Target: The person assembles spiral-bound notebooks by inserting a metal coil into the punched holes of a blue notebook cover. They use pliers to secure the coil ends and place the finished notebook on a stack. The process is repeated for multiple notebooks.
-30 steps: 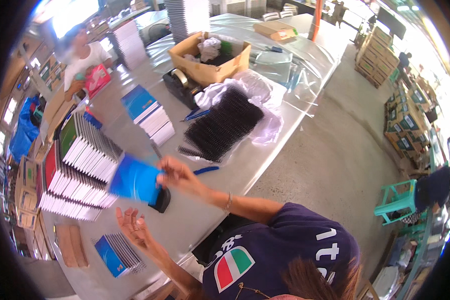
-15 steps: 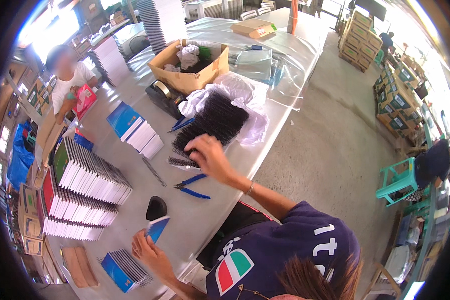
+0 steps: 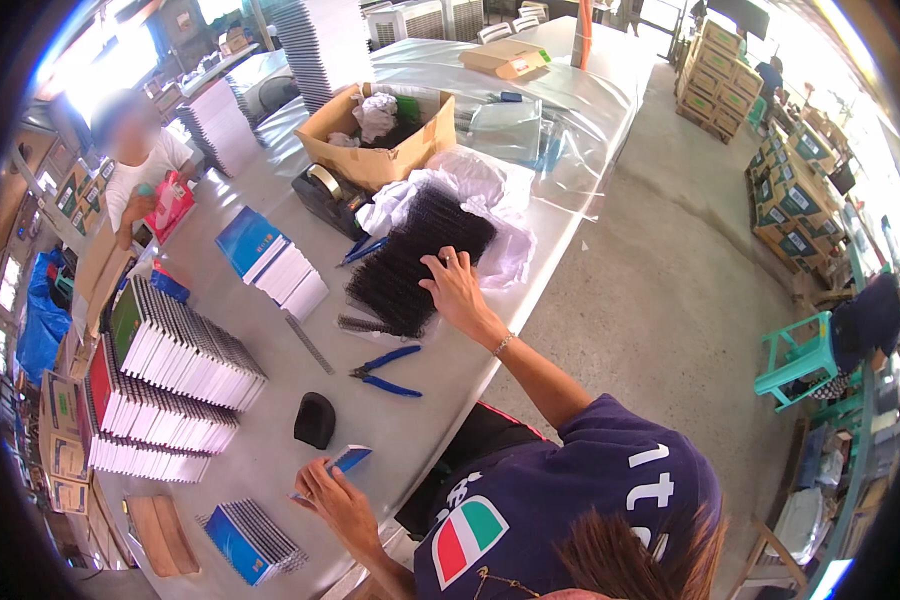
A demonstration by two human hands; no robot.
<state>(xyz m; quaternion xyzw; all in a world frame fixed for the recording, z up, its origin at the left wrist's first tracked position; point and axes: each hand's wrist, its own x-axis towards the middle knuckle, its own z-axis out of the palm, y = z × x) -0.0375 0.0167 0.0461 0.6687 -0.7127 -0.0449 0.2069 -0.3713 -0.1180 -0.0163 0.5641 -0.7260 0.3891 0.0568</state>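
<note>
My left hand (image 3: pixel 342 500) is closed around a small blue-covered booklet (image 3: pixel 352 458), held just above the table's near edge. My right hand (image 3: pixel 458 290) rests on the right side of a pile of black spiral binding coils (image 3: pixel 410 265), its fingers bent and apart; no coil shows clearly in its grasp. Between the hands lie blue-handled cutting pliers (image 3: pixel 385 372) with their handles spread, and a rounded black object (image 3: pixel 314 420). One loose coil (image 3: pixel 310 345) lies left of the pliers. Small blue spiral-bound notebooks (image 3: pixel 250 540) stand in a row left of my left hand.
Stacks of spiral notebooks (image 3: pixel 170 380) fill the left side, with unbound blue booklets (image 3: pixel 275 268) farther in. A brown block (image 3: pixel 160 535) lies near the corner. Behind the coils are a tape dispenser (image 3: pixel 328 198) and a cardboard box (image 3: pixel 380 160). Another person (image 3: pixel 145 170) holds a red package across the table.
My right hand has moved from the near left end of the coil pile to its right side. My left hand has shifted right with the booklet, which is now tilted lower.
</note>
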